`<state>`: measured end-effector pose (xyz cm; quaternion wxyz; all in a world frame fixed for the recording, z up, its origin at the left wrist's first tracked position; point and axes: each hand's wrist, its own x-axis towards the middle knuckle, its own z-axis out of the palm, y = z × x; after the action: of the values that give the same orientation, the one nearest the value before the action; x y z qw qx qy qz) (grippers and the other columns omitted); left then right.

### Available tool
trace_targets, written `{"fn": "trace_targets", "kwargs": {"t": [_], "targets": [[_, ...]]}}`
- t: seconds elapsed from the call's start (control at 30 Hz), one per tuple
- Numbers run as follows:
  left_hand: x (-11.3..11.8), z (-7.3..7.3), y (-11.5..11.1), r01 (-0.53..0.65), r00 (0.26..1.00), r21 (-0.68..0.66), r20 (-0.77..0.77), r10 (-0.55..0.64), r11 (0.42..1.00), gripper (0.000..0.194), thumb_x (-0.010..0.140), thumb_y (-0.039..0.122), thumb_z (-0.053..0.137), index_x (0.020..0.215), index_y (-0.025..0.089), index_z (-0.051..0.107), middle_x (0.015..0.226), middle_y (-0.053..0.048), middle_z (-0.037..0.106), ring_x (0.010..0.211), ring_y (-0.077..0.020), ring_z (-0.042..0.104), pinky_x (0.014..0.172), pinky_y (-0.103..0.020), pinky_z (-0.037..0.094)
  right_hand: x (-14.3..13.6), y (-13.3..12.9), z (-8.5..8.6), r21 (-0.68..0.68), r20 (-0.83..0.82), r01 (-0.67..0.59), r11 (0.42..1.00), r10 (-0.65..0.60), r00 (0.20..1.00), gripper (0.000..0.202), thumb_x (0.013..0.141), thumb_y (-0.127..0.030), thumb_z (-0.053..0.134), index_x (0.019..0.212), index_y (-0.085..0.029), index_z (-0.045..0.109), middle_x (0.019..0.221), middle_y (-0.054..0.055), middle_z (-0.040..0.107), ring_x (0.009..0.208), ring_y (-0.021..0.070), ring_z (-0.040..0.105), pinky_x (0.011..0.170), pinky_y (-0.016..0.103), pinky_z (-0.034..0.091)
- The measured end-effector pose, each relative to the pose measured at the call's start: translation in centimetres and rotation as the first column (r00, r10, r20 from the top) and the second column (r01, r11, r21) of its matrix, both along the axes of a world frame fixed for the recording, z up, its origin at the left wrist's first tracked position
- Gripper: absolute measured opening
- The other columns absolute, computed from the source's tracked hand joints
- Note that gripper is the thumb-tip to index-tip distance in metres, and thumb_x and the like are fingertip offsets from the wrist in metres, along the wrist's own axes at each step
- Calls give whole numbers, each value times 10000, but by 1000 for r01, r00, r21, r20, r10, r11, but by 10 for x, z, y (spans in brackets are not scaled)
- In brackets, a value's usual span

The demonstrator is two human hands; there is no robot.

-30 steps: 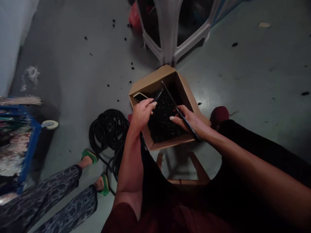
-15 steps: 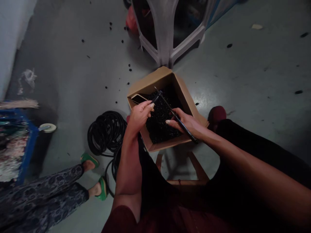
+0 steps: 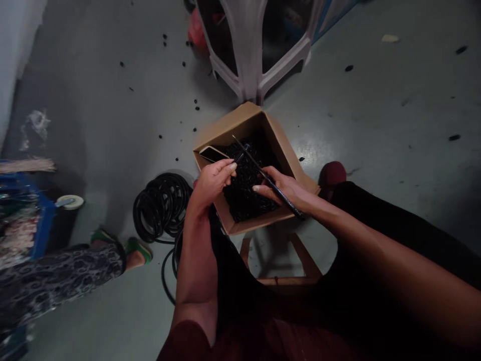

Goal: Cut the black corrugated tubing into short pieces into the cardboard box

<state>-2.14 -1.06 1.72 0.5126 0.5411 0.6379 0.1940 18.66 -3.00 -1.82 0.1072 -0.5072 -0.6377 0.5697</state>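
Observation:
A cardboard box (image 3: 284,145) stands below my hands, with many small black pieces (image 3: 246,193) inside. My left hand (image 3: 218,175), over the box's left side, pinches a small dark ridged piece (image 3: 239,156) between thumb and fingers. In my right hand (image 3: 276,185) is a long, thin dark tool (image 3: 280,194); its pointed metal end reaches up and left over the box, near the ridged piece. The fingers of my right hand are partly hidden by the tool. A flat dark object with a light edge (image 3: 213,154) lies at the box's left corner.
A coil of black tubing (image 3: 161,205) lies left of the box. A grey plastic stool (image 3: 250,50) stands beyond it. At the left are a blue crate (image 3: 47,218) and a person's legs (image 3: 75,271). Small black bits dot the floor.
The person at the left has shifted their feet, one green shoe now further up and left. The view has shifted slightly. My hands keep nearly the same pose over the box.

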Motion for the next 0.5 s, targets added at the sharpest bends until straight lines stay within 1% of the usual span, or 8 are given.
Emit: {"fn": "trace_targets", "kwargs": {"t": [0.13, 0.27, 0.4, 0.5], "targets": [[-4, 1, -1, 10, 1000, -50, 25, -9, 999, 322, 844, 388, 529, 973, 128, 669, 736, -13, 601, 559, -74, 455, 500, -193, 363, 3, 2, 3, -31, -4, -43, 999, 43, 999, 462, 827, -556, 531, 1128, -206, 517, 921, 62, 654, 818, 230, 615, 675, 313, 433], [-7, 2, -1, 32, 999, -81, 26, -30, 996, 334, 838, 408, 532, 985, 140, 669, 721, -9, 596, 554, -76, 452, 476, -188, 351, 5, 5, 5, -47, -11, -100, 994, 99, 995, 487, 829, -556, 530, 1153, -192, 508, 886, 56, 644, 798, 225, 607, 675, 313, 430], [-7, 5, -2, 58, 998, -88, 26, -56, 994, 328, 841, 420, 518, 954, 151, 670, 688, -2, 576, 549, -81, 444, 472, -191, 339, 5, 4, 3, -40, -19, -95, 995, 95, 995, 475, 823, -550, 541, 1139, -197, 514, 885, 49, 644, 779, 212, 600, 669, 306, 430], [-6, 7, -2, 105, 994, -89, 35, -102, 991, 315, 854, 424, 505, 876, 153, 664, 674, -2, 554, 556, -84, 439, 477, -193, 332, 4, 2, 2, -26, -40, -72, 997, 71, 997, 484, 817, -561, 544, 1133, -196, 515, 893, 51, 640, 773, 206, 596, 674, 309, 435]]}}
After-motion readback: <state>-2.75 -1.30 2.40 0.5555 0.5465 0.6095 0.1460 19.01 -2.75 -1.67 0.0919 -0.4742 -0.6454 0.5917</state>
